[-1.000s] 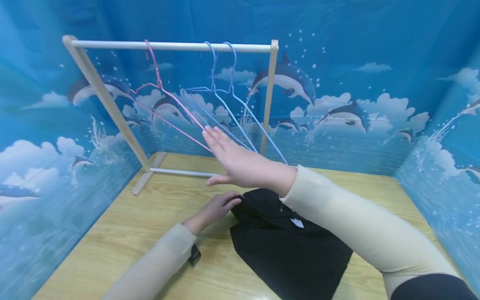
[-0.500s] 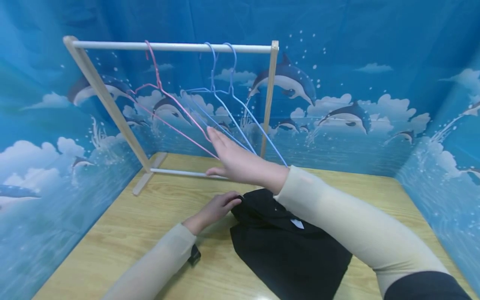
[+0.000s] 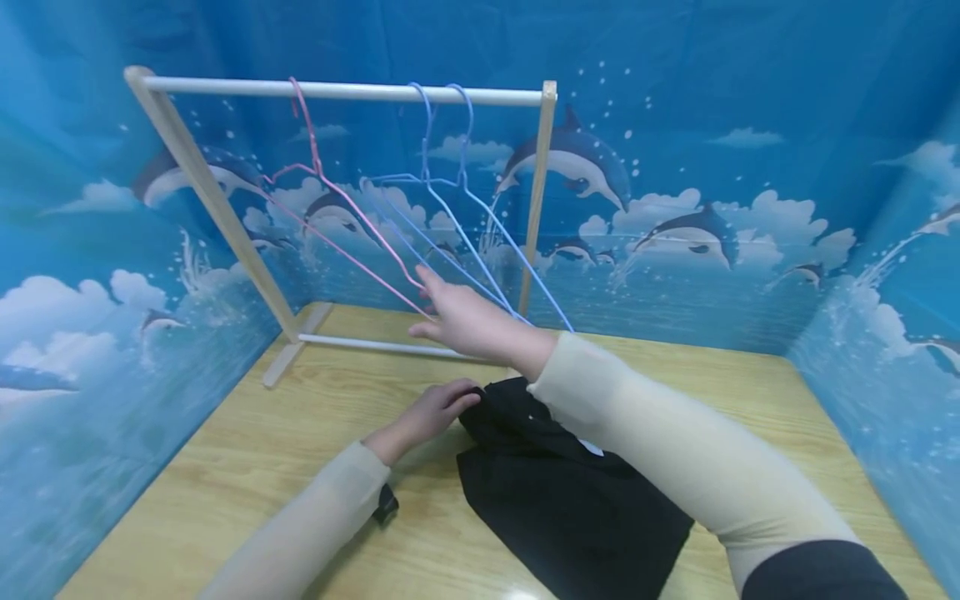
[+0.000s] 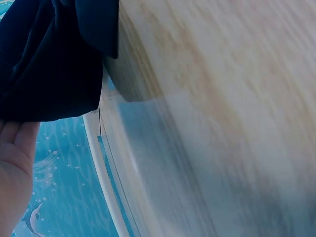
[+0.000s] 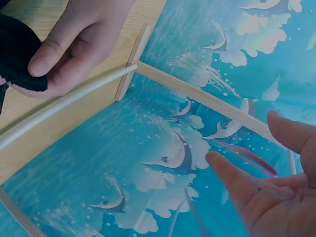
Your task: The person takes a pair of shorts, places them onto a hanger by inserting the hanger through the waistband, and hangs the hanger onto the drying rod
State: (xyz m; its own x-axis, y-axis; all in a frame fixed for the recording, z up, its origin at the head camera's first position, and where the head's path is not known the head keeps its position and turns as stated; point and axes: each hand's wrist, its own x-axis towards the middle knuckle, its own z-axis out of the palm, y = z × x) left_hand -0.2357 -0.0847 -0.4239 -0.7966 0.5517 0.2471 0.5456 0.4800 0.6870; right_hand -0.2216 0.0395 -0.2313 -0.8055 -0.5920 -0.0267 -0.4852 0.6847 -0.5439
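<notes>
A black garment (image 3: 570,508) with a white label lies on the table in the head view. My left hand (image 3: 431,417) pinches its upper left edge; in the right wrist view the left thumb (image 5: 44,59) presses on the dark cloth. Above the garment, my right hand (image 3: 476,321) reaches to the lower right end of a pink hanger (image 3: 360,217), which hangs from the rack. In the right wrist view the pink hanger passes between the right thumb (image 5: 291,131) and the fingers, which stand apart. Part of the garment is hidden under the right sleeve.
The rack has a white top bar (image 3: 345,90) on wooden posts. Two blue hangers (image 3: 468,229) hang right of the pink one, close to the right hand. A lower white bar (image 3: 375,346) crosses near the tabletop (image 3: 225,475). Dolphin-printed curtains (image 3: 675,167) enclose the table.
My right hand has lowered slightly, its fingers bending about the pink hanger's end. That end has swung a little to the right. The left hand keeps its hold on the garment.
</notes>
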